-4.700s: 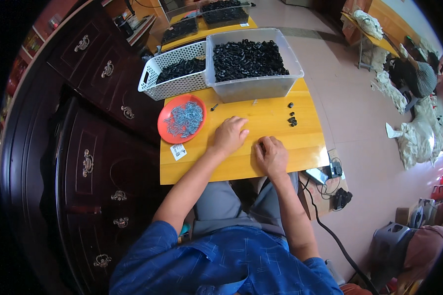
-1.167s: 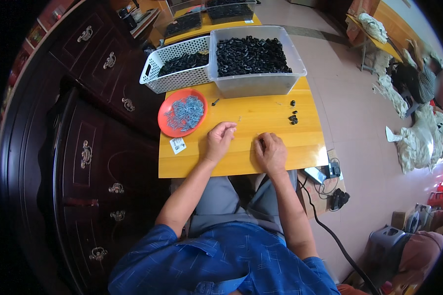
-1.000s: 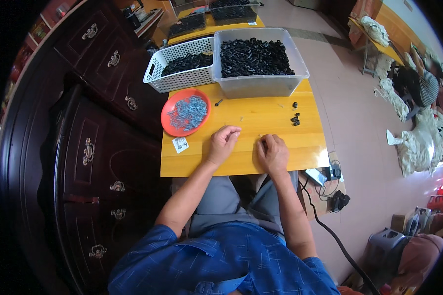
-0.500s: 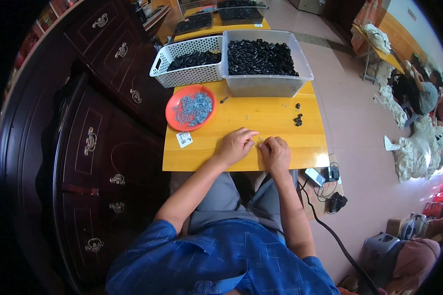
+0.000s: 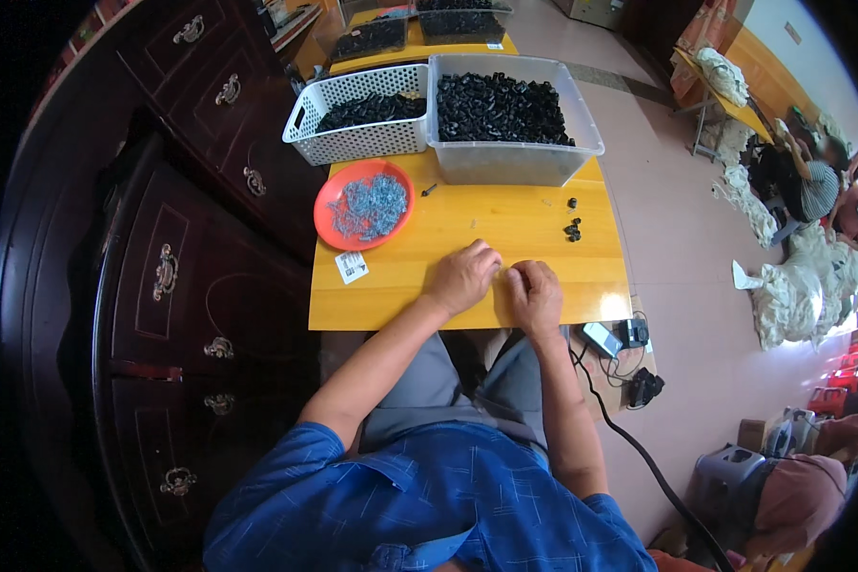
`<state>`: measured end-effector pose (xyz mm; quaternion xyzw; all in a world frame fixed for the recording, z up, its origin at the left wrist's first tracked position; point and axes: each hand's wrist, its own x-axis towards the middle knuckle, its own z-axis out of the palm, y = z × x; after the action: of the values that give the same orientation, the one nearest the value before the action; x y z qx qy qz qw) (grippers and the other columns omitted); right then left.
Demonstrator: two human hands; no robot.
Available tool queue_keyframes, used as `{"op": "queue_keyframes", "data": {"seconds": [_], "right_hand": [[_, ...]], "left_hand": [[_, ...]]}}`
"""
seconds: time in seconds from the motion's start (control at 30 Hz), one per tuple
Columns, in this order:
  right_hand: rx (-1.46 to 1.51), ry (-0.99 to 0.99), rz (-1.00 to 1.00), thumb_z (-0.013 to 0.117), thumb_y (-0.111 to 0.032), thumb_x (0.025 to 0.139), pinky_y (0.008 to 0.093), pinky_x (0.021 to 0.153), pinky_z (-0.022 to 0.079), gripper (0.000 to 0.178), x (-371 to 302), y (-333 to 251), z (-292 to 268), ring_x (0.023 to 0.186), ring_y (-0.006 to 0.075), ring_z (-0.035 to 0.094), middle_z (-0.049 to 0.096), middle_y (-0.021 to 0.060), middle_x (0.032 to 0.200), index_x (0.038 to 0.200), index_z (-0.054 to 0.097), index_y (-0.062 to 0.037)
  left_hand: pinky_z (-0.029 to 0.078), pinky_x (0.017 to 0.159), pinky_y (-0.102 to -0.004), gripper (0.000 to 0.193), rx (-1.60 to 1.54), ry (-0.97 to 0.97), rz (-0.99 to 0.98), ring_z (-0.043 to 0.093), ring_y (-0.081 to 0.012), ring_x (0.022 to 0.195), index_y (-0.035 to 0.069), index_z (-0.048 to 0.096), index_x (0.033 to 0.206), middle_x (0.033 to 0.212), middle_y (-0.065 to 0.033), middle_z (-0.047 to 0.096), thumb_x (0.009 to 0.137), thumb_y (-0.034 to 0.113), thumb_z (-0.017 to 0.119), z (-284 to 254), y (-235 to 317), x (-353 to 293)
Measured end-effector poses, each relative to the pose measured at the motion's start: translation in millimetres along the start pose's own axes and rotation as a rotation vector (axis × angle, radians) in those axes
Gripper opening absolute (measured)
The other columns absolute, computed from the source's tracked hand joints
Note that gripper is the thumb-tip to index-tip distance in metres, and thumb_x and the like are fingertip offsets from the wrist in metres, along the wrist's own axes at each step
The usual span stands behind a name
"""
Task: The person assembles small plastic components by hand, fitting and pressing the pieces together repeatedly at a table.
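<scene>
My left hand (image 5: 465, 277) is over the front part of the yellow table (image 5: 391, 300), its fingers curled together in a pinch. Just right of it, a small gap away, my right hand (image 5: 536, 294) is closed too, thumb against the fingers. Whatever either hand holds is hidden or too small to make out. Beyond the left hand lies a red plate (image 5: 326, 234) heaped with small, shiny blue-grey pieces (image 5: 370, 206). A few small black parts (image 5: 573, 229) lie on the table past my right hand, and one slim black piece (image 5: 429, 190) is beside the plate.
At the table's far side stand a white perforated basket (image 5: 353, 145) and a clear plastic bin (image 5: 515, 164), both with black parts. A white label (image 5: 351, 267) lies at left. Dark drawers (image 5: 181, 315) flank the left; devices and a black cable (image 5: 629, 443) are at right.
My left fingers have curled in more, and the tips that stretched toward the right hand are tucked. Both hands stay near the same spot; the whole view has shifted slightly.
</scene>
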<state>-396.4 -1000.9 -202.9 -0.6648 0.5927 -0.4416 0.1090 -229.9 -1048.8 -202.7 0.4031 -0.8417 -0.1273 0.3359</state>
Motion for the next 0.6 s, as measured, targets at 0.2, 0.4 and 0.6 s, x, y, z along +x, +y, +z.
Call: {"op": "queue_keyframes", "data": {"seconds": [0.2,0.4,0.6], "right_hand": [[0.045,0.090,0.110,0.065,-0.009,0.091,0.0368,0.067,0.050,0.006,-1,8,-31,0.074,0.0274,0.062,0.061,0.0134,0.084,0.094,0.066,-0.0033],[-0.034,-0.008,0.166,0.072,-0.014,0.086,0.0364,0.067,0.052,0.015,-6,-2,-54,0.076,0.0287,0.063,0.061,0.0122,0.084,0.096,0.066,-0.0039],[-0.056,-0.135,0.032,0.075,-0.015,0.082,0.0402,0.070,0.053,0.016,-8,-8,-37,0.079,0.0330,0.065,0.062,0.0133,0.087,0.092,0.069,-0.0050]], "left_hand": [[0.053,0.074,-0.0423,0.008,-0.214,0.151,-0.083,0.065,-0.0346,0.085,0.005,0.060,0.097,0.091,-0.0128,0.064,0.092,0.012,0.060,1,-8,0],[0.053,0.074,-0.0428,0.007,-0.289,0.125,-0.101,0.065,-0.0354,0.086,0.004,0.057,0.094,0.090,-0.0146,0.066,0.093,0.010,0.059,3,-12,0],[0.053,0.072,-0.0416,0.005,-0.311,0.168,-0.098,0.066,-0.0348,0.082,0.003,0.059,0.091,0.087,-0.0147,0.067,0.090,0.008,0.061,-1,-12,2]]}}
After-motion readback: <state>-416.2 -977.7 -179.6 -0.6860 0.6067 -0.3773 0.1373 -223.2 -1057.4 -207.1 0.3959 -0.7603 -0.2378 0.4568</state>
